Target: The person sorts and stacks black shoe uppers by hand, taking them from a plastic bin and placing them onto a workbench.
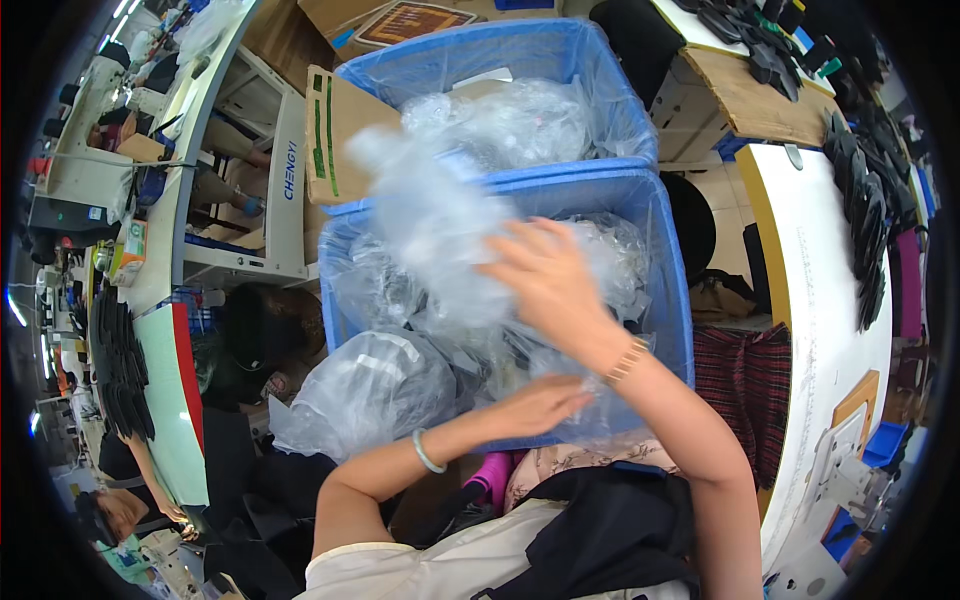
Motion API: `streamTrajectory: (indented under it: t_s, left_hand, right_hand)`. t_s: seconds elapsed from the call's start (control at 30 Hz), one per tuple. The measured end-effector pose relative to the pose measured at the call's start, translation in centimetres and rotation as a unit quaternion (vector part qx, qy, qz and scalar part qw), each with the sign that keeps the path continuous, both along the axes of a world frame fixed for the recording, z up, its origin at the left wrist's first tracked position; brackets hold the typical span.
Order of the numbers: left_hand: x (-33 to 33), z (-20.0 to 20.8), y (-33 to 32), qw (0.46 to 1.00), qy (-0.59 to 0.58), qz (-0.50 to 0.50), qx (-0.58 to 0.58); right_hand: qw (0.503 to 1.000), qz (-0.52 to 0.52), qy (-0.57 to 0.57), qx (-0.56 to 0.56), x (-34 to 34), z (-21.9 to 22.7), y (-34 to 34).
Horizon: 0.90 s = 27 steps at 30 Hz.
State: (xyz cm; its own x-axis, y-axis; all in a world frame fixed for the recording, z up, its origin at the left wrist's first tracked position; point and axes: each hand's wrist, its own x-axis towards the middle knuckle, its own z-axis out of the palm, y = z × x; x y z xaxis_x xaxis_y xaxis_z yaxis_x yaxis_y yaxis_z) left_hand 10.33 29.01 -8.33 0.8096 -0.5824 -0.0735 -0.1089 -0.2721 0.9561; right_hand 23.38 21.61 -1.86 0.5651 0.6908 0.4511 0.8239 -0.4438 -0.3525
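Note:
A blue plastic bin [686, 290] lined with clear film stands in front of me, filled with clear plastic bags whose contents I cannot make out. My right hand [548, 278] is over it, touching a blurred clear plastic bag [435, 225]; motion smears the fingertips, so its grip is unclear. Lower down, near the bin's front edge, my left hand [540, 405] has its fingers pressed together on crumpled clear plastic [592, 412]. A bulging clear plastic bag [365, 390] rests at the bin's front left corner, above my left forearm.
Behind stands a second blue bin [600, 60] with more bagged things. A cardboard flap [345, 140] leans at its left. White worktables flank me, the right one [820, 330] holding black pieces [858, 220]. Another person [135, 500] is at the lower left.

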Motion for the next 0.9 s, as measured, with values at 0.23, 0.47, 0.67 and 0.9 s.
streamTrajectory:
  t_s: [0.23, 0.47, 0.67, 0.9]
  left_hand:
    - [-0.3, 0.0, -1.2, 0.991, -0.101, 0.037, 0.075]
    - [6.9, 7.4, 5.1, 0.931, 0.165, 0.305, 0.112]
    - [10.2, 11.0, 4.8, 0.929, -0.089, 0.314, 0.174]
    - [10.7, 13.1, 3.6, 0.934, -0.061, 0.266, 0.232]
  right_hand:
    - [0.988, 0.081, 0.007, -0.128, -0.8, -8.1, 8.4]
    - [0.962, 0.132, 0.124, 0.203, -7.5, 3.5, -5.2]
    - [0.953, -0.185, 0.101, -0.216, -8.6, -7.5, -7.9]
    - [0.964, -0.128, 0.195, -0.126, -6.8, -5.8, -6.4]
